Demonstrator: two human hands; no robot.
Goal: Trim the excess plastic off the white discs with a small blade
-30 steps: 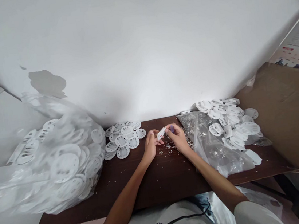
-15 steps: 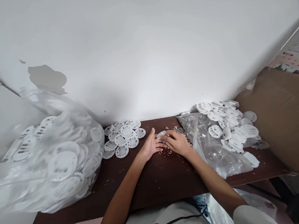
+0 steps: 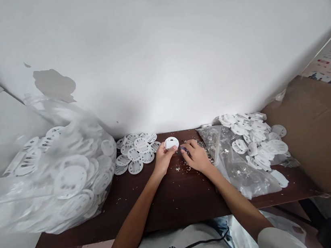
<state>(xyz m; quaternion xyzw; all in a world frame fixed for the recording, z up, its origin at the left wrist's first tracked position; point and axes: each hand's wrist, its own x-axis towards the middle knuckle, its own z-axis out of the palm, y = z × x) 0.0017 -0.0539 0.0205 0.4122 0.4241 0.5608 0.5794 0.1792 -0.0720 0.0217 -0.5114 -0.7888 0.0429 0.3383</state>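
Observation:
My left hand [image 3: 162,161] is closed on a white round plastic disc [image 3: 171,142], thumb in front near its lower edge. The disc's face is tilted up toward me, and a small dark slot shows near its top. Just to the right, apart from the disc, my right hand [image 3: 198,157] has its fingers curled together. A small bluish bit shows at its fingertips, too small to name. Little metal pieces [image 3: 202,143] lie scattered beside and under the right hand. Left of my left hand rests a pile of slotted white discs [image 3: 135,153].
A large clear bag [image 3: 78,184] full of white discs fills the left side. At right lie a flat plastic bag [image 3: 245,176] and a heap of white plastic parts [image 3: 256,140], beside a brown cardboard piece [image 3: 322,136]. A white wall [image 3: 157,60] rises behind the dark table [image 3: 176,204].
Both hands were together over a white piece with the left fingers spread. Now they are apart, and the left hand grips the disc, turned face up.

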